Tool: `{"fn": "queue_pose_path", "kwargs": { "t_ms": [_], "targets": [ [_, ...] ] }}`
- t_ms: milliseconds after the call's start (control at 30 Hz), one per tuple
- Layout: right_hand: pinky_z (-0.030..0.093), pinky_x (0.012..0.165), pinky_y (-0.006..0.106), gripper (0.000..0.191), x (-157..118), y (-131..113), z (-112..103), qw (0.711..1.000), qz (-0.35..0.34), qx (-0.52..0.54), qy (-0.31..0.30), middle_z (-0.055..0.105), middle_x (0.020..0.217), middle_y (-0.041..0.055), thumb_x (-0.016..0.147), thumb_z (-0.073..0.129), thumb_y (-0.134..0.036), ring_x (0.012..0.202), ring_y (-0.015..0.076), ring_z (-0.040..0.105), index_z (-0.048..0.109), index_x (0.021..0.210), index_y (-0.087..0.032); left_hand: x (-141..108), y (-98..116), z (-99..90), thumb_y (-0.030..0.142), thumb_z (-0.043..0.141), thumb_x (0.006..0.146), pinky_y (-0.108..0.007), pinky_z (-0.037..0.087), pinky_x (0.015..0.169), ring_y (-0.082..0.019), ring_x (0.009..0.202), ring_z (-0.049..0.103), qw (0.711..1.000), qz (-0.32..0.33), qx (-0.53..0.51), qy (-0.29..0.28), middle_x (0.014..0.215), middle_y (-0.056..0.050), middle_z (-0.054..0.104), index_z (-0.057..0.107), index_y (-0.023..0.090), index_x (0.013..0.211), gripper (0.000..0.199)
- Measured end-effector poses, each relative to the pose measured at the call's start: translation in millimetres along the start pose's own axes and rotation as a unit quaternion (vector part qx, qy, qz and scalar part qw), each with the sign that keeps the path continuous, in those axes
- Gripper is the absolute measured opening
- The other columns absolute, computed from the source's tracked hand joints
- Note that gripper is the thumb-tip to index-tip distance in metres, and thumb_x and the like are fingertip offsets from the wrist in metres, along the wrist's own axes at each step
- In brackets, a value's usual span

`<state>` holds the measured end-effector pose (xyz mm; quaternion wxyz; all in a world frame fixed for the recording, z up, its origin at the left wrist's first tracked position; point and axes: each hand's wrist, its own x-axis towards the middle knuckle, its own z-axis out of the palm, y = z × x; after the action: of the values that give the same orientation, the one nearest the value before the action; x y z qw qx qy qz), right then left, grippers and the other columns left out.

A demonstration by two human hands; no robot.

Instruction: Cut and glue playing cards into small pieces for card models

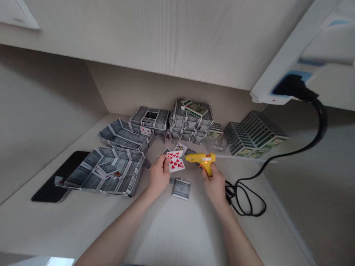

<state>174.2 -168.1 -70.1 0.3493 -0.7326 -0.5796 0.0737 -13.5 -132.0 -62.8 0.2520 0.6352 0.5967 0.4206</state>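
Observation:
My left hand [160,173] pinches a ten of hearts playing card [175,162] by its left edge, face up. My right hand [215,184] is wrapped round the handle of a yellow hot glue gun [202,159], whose small light glows orange. The gun's nozzle points left and lies at the card's right edge; whether it touches cannot be made out. Below the held card a folded card piece [182,189] with a grey patterned back lies on the table. Behind it are loose cards [179,147], some face up.
Two open trays built from cards [122,136] stand at left, the nearer [107,184] holding loose cards, beside a black phone [55,181]. Card-built boxes [191,123] stand at the back. Card packs [253,133] are stacked right. A black cord [263,170] runs to a plug [295,88].

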Motion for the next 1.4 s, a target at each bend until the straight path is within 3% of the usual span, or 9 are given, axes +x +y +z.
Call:
{"fn": "queue_pose_path", "kwargs": {
  "t_ms": [400,533,667,900,1067,1133,1233,1300,1400],
  "targets": [
    [0.032,0.049,0.023,0.018,1,0,-4,1.000,0.009,0.006,0.006,0.056,0.062,0.0017,0.077,0.042,-0.033,0.050,0.0142,0.045,0.052,0.079,-0.018,-1,4,-4.5,0.033,0.037,0.085,-0.020,0.039,0.054,-0.012,0.060,0.055,0.999,-0.004,-0.032,0.007,0.072,-0.002,0.064,0.054,0.017,0.083,0.023],
    [0.037,0.057,0.026,0.023,7,7,-6,0.999,0.005,-0.050,0.017,0.058,0.072,0.0066,0.075,0.045,-0.037,0.063,0.0186,0.051,0.054,0.082,-0.017,0,3,-5.0,0.033,0.036,0.086,-0.020,0.039,0.054,-0.012,0.062,0.054,0.999,0.006,-0.021,0.034,0.073,-0.002,0.063,0.054,0.017,0.083,0.024],
    [0.039,0.063,0.030,0.031,16,22,-9,0.990,0.055,-0.132,0.008,0.055,0.075,0.0096,0.071,0.049,-0.044,0.070,0.0220,0.052,0.056,0.079,-0.015,6,-6,-5.2,0.034,0.036,0.086,-0.021,0.041,0.058,-0.013,0.066,0.055,0.997,0.011,-0.035,0.064,0.078,-0.003,0.062,0.054,0.017,0.085,0.024],
    [0.038,0.068,0.040,0.049,11,24,-5,0.973,0.101,-0.207,-0.006,0.053,0.091,0.0185,0.066,0.056,-0.050,0.088,0.0338,0.049,0.055,0.095,-0.010,15,-18,-8.0,0.037,0.037,0.085,-0.022,0.043,0.062,-0.014,0.070,0.056,0.994,0.001,-0.062,0.087,0.081,-0.004,0.062,0.054,0.017,0.088,0.026],
    [0.037,0.072,0.046,0.049,5,10,-3,0.981,0.024,-0.178,0.073,0.051,0.098,0.0181,0.072,0.053,-0.049,0.092,0.0348,0.045,0.052,0.104,-0.012,15,-19,-6.7,0.037,0.037,0.085,-0.022,0.043,0.061,-0.014,0.068,0.056,0.995,0.013,-0.063,0.074,0.077,-0.003,0.062,0.055,0.017,0.086,0.026],
    [0.038,0.075,0.042,0.032,1,2,-3,0.993,-0.068,-0.084,0.041,0.053,0.096,0.0128,0.080,0.047,-0.042,0.091,0.0285,0.047,0.054,0.099,-0.018,15,-19,-6.7,0.037,0.037,0.085,-0.022,0.043,0.061,-0.014,0.069,0.056,0.996,0.018,-0.061,0.070,0.079,-0.004,0.062,0.055,0.017,0.087,0.026],
    [0.040,0.080,0.035,0.023,-8,-14,1,0.978,-0.192,0.031,-0.082,0.057,0.092,0.0072,0.083,0.047,-0.039,0.090,0.0222,0.050,0.058,0.094,-0.022,15,-18,-7.5,0.037,0.037,0.085,-0.023,0.043,0.062,-0.014,0.070,0.056,0.996,0.020,-0.051,0.068,0.079,-0.004,0.062,0.055,0.017,0.087,0.026],
    [0.039,0.083,0.036,0.035,-17,-25,7,0.959,-0.232,0.037,-0.158,0.057,0.099,0.0072,0.077,0.056,-0.044,0.096,0.0235,0.048,0.057,0.105,-0.022,15,-19,-7.9,0.037,0.038,0.085,-0.023,0.043,0.062,-0.014,0.070,0.056,0.997,0.022,-0.044,0.067,0.079,-0.004,0.062,0.055,0.017,0.086,0.026],
    [0.038,0.084,0.039,0.051,-26,-31,17,0.949,-0.225,0.022,-0.218,0.055,0.105,0.0088,0.070,0.063,-0.045,0.100,0.0259,0.044,0.053,0.115,-0.023,16,-20,-7.4,0.037,0.038,0.085,-0.023,0.043,0.064,-0.014,0.072,0.057,0.997,0.031,-0.036,0.062,0.080,-0.004,0.063,0.055,0.018,0.086,0.026]
  ]
}}
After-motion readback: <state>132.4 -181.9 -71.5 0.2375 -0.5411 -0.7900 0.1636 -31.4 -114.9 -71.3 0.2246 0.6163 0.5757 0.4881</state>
